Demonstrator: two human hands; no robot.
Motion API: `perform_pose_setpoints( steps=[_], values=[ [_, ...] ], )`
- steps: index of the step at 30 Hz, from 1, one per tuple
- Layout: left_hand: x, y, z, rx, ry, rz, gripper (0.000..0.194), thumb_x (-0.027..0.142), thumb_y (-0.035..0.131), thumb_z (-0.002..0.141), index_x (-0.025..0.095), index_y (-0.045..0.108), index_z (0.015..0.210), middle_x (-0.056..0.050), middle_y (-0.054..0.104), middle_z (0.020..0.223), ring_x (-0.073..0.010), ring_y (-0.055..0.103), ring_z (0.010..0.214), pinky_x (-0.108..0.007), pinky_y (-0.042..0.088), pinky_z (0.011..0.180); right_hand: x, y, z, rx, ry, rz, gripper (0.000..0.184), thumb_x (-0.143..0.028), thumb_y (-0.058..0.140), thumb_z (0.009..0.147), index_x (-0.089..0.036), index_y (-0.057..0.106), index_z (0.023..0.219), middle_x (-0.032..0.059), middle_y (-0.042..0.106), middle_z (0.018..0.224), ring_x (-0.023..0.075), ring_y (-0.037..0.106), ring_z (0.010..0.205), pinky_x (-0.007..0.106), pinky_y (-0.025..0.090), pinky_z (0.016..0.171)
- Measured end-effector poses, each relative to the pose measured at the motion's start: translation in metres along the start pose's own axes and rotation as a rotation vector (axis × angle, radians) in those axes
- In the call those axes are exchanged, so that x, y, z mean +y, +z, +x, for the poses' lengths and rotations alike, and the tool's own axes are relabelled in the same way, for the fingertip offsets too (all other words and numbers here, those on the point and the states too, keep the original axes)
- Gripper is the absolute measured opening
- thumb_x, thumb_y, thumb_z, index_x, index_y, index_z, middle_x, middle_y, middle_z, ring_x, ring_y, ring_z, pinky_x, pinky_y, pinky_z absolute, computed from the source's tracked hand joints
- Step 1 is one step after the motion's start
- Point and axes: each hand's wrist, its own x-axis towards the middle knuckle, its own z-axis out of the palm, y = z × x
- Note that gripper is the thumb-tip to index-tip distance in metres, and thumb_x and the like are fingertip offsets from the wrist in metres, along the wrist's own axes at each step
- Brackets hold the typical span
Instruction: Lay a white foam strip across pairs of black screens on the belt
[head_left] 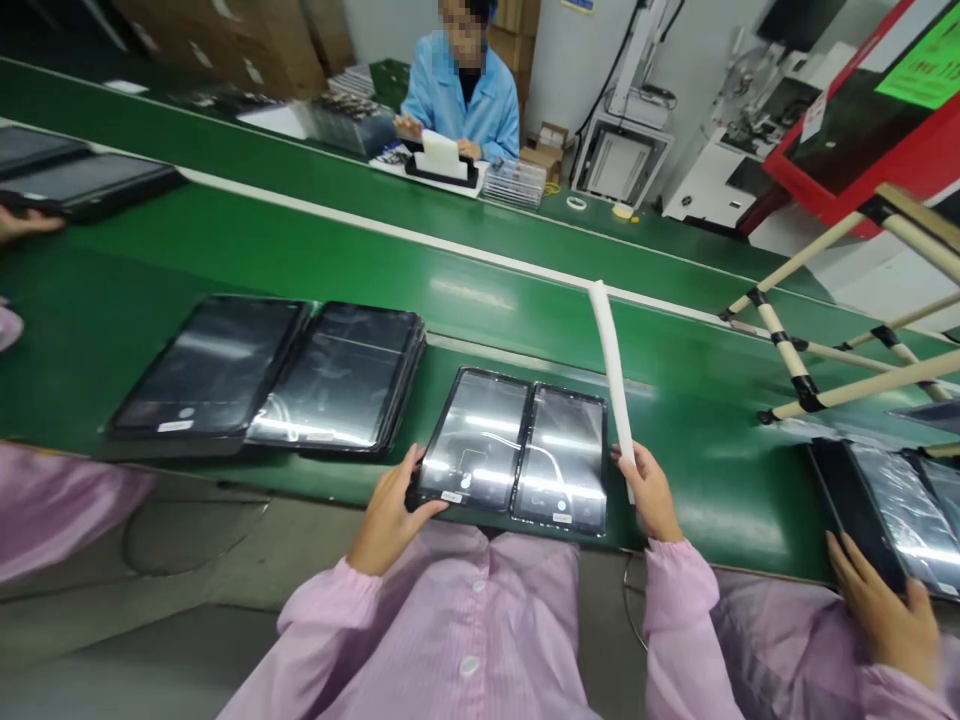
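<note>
The green workbench (360,260) runs across in front of you, with a rack of cream tubes (787,355) standing on it to your right. Beyond it a co-worker in a blue jacket (499,95) sits at the far side. Two stacks of black-framed screen panels (341,375) lie side by side to your left. Directly before you, near the bench's close edge, lie the left screen panel (480,440) and the right screen panel (562,455), side by side. Your right hand (649,490) has its fingers closed around the near end of a white strip (613,370), just beside the right panel. Your left hand (394,512) pinches the left panel's near left corner, thumb on top, beside a small white label (451,497).
</note>
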Motion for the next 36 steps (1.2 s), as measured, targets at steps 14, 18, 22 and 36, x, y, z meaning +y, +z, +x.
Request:
perform_pose_setpoints(
  steps=[14,18,22,36],
  values=[
    [0.007,0.002,0.033,0.055,-0.22,-0.236,0.078,0.045,0.068,0.093,0.022,0.038,0.162,-0.017,0.061,0.15,-0.0225,0.063,0.103,-0.04,0.055,0.091,-0.025,0.015,0.033,-0.238,-0.531,-0.734,0.061,-0.065,0.055,0.1,-0.024,0.064,0.145,0.0159,0.061,0.133,0.0373,0.057,0.123,0.056,0.042,0.109],
    [0.016,0.008,0.047,0.134,-0.286,-0.318,0.066,0.05,0.061,0.096,0.02,0.049,0.154,-0.018,0.065,0.144,-0.0223,0.064,0.102,-0.038,0.055,0.086,-0.023,0.016,0.035,-0.24,-0.532,-0.718,0.058,-0.063,0.056,0.1,-0.025,0.064,0.143,0.0156,0.062,0.132,0.0371,0.057,0.123,0.057,0.041,0.11],
    [0.021,0.008,0.05,0.145,-0.323,-0.341,0.066,0.052,0.06,0.097,0.017,0.049,0.152,-0.019,0.066,0.143,-0.0227,0.066,0.102,-0.038,0.056,0.084,-0.025,0.018,0.033,-0.223,-0.494,-0.69,0.063,-0.067,0.059,0.097,-0.025,0.064,0.143,0.0158,0.062,0.131,0.0376,0.057,0.124,0.06,0.039,0.112],
    [0.018,0.003,0.02,0.215,-0.399,-0.105,0.059,0.058,0.055,0.098,0.021,0.059,0.144,-0.012,0.076,0.127,-0.0238,0.074,0.088,-0.022,0.045,0.042,0.033,0.032,-0.064,0.59,0.105,-0.155,0.057,-0.073,0.059,0.091,-0.018,0.072,0.1,0.0103,0.073,0.093,0.0282,0.067,0.085,0.039,0.052,0.077]
  ],
)
